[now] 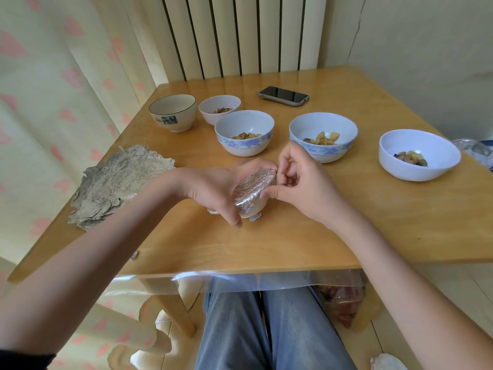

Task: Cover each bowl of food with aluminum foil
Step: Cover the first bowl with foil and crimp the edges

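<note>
A wooden table [306, 236] carries five open bowls [244, 132] in a row toward its far edge, four holding food. A phone [283, 95] lies behind them. Crumpled foil sheets [114, 188] rest at the left edge, and foil scraps [255, 217] near the middle.

Your left hand [213, 190] covers the left side of the foil-wrapped bowl [252, 194]; its contents are sealed from view. Your right hand [298, 182] hides the bowl's right rim and overlaps the near edge of the floral bowl [323, 136] behind it. A foil scrap [213, 210] shows only partly under your left palm. The cream bowl [173, 112] has blue print too small to read, and its inside bottom is out of sight. A crumpled bag [477, 152] is cut off at the right edge. Under the worktop [293, 236], a reddish packet [341, 303] is blurred by the clear sheet [240, 283].
</note>
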Demonstrator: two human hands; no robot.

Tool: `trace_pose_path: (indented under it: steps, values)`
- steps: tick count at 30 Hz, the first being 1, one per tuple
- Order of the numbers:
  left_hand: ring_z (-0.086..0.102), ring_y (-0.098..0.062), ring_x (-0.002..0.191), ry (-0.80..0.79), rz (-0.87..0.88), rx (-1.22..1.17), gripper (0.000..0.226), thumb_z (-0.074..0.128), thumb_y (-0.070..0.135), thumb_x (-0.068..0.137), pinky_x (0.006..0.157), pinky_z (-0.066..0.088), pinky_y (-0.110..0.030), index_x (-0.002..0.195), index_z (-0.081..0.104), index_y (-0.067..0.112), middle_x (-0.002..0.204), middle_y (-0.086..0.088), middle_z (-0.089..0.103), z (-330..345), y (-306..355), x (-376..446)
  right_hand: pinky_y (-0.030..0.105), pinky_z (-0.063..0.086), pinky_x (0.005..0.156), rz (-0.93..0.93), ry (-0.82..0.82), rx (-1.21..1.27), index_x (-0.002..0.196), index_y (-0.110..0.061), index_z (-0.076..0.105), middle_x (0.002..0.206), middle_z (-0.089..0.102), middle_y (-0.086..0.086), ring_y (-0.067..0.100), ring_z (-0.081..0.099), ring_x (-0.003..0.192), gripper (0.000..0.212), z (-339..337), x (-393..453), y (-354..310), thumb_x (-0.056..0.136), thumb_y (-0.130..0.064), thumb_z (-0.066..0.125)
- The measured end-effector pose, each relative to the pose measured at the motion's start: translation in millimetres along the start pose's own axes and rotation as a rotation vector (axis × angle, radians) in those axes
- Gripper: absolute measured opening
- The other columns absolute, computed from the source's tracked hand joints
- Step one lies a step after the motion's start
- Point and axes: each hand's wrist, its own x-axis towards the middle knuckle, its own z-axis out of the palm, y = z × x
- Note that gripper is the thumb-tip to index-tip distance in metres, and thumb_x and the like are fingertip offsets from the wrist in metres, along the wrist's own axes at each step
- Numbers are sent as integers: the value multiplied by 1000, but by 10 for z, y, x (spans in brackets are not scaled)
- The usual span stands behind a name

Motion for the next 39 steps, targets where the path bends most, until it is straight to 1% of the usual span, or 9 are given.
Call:
trace_pose_path:
  steps: [4, 6, 12, 16, 19, 21, 25, 33, 39]
  values:
    - [37, -7, 123, -6, -52, 111, 111, 86, 16, 61, 83, 39, -6, 143, 17, 45, 139, 8, 33, -22, 44, 25, 17, 35, 53, 21, -42, -173, 79, -21, 35, 57, 46, -3, 6, 35, 52, 50, -117, -41, -42, 67, -18, 84]
    - [29, -17, 126, 3, -128, 381, 109, 84, 21, 64, 88, 36, -19, 141, 12, 51, 141, 6, 22, 5, 123, 47, 21, 40, 56, 94, -36, -105, 82, -20, 39, 66, 50, 0, 9, 42, 57, 45, -183, -127, -33, 70, -13, 82]
    - [6, -29, 145, -48, -297, 625, 139, 88, 53, 53, 107, 30, -52, 137, -22, 63, 159, 7, -6, 56, 150, 53, 17, 51, 60, 338, 445, 274, 89, -12, 47, 83, 57, 8, 3, 57, 60, 13, 35, -352, 64, 94, -2, 52]
    - [-21, -7, 146, 195, -143, 129, 119, 65, 79, 60, 118, -10, -44, 144, -17, 58, 161, 12, -16, 47, 3, -196, 29, 47, 98, 463, 574, 373, 113, -12, 52, 114, 58, 4, 8, 58, 102, 18, 242, -376, -32, 96, -6, 48]
    - [30, -6, 142, 853, -75, -504, 73, 36, 69, 91, 114, 25, -25, 151, 33, 27, 154, 8, 36, 201, -245, -207, 26, 41, 102, 457, 631, 547, 120, -15, 54, 124, 56, 0, 8, 54, 114, 26, 480, -327, -229, 97, -7, 44]
    - [51, -12, 126, 1052, -167, -717, 62, 21, 49, 104, 101, 38, -18, 139, 50, 7, 139, -5, 55, 316, -306, -124, 20, 40, 100, 462, 658, 537, 124, -14, 55, 126, 57, -1, 7, 53, 115, 29, 550, -129, -264, 98, -10, 43]
    - [61, -18, 111, 1085, -253, -974, 65, 14, 45, 105, 103, 44, -33, 129, 57, 3, 120, -10, 65, 480, -264, 40, 13, 42, 71, 621, 506, 353, 113, -10, 60, 120, 63, 6, 18, 58, 106, 27, 530, 320, -192, 97, -19, 40]
    - [69, -26, 96, 1183, -364, -1137, 60, 26, 50, 103, 93, 52, -42, 107, 71, 10, 102, -13, 72, 542, -142, 181, 44, 52, 90, 659, 468, 340, 78, -23, 61, 95, 71, -3, 24, 65, 94, 24, 638, 468, -54, 86, -20, 39]
    - [57, -19, 116, 1015, -235, -1090, 65, 27, 56, 100, 103, 43, -34, 141, 45, 9, 139, -10, 54, 538, -227, 18, 43, 46, 98, 670, 374, 323, 92, -21, 54, 103, 66, -1, 24, 61, 106, 16, 489, 412, 1, 93, -27, 40]
